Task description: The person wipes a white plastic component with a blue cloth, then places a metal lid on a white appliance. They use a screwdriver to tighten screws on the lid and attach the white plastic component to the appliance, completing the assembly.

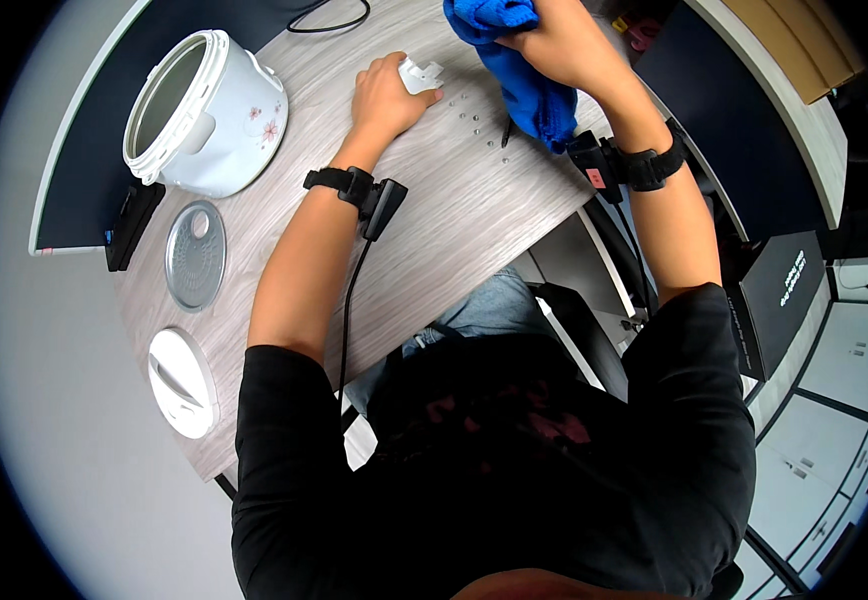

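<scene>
My left hand (pixel 386 95) rests on the wood-grain table (pixel 454 220) and grips a small white plastic part (pixel 420 74) between thumb and fingers. My right hand (pixel 559 40) is closed on a blue cloth (pixel 524 80) that hangs down from it onto the table, just right of the white part. Several small screws (pixel 479 120) lie on the table between the two hands. A black tool tip (pixel 505 131) pokes out from under the cloth. Both wrists wear black bands with small devices.
A white rice cooker body (pixel 209 110) with a flower print lies tilted at the left. A round metal inner lid (pixel 195 255) and a white outer lid (pixel 183 382) lie near the table's left edge. A black cable (pixel 329 22) runs at the far edge.
</scene>
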Available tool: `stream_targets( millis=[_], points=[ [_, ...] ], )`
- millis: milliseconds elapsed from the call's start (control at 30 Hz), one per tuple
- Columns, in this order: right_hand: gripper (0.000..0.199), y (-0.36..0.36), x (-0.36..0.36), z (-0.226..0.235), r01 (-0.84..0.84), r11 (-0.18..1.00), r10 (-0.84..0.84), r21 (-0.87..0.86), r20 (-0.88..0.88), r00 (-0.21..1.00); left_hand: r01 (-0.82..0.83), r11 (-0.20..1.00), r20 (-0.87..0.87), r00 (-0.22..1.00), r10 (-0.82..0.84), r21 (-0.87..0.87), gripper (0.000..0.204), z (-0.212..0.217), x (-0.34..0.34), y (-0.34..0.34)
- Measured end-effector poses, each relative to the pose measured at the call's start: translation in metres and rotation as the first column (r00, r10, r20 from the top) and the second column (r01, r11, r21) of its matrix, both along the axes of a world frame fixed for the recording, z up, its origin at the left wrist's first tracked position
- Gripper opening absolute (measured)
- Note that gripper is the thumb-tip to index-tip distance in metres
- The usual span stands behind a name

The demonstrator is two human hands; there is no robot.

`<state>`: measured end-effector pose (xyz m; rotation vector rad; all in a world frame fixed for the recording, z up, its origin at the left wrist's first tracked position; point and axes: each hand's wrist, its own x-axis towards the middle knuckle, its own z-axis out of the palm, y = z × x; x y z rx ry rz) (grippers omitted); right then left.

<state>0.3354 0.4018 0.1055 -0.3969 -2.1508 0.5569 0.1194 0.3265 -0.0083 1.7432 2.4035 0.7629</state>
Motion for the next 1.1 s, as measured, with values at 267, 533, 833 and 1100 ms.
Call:
stream_targets(
  millis=[267, 533, 833, 1100],
  points=[
    [0.035, 0.011, -0.053, 0.016, -0.084, 0.993, 0.08, 0.084, 0.049, 0.996, 0.069, 0.991, 0.045, 0.996, -0.075, 0.112, 0.072, 0.0, -0.005, -0.025],
    [0.04, 0.039, -0.153, -0.025, -0.207, 0.86, -0.001, 0.467, 0.407, 0.913, 0.021, 0.997, 0.193, 0.981, -0.036, 0.08, 0.059, 0.03, -0.016, -0.067],
    [0.055, 0.042, -0.198, -0.073, -0.129, 0.911, -0.163, 0.391, 0.63, 0.759, 0.026, 0.984, 0.239, 0.969, -0.068, 0.178, 0.049, 0.063, -0.029, -0.121],
    [0.103, -0.009, -0.227, -0.053, -0.253, 0.953, 0.296, -0.168, 0.336, 0.894, -0.36, 0.763, 0.489, 0.87, 0.067, 0.537, 0.044, 0.063, -0.093, -0.198]
  ],
)
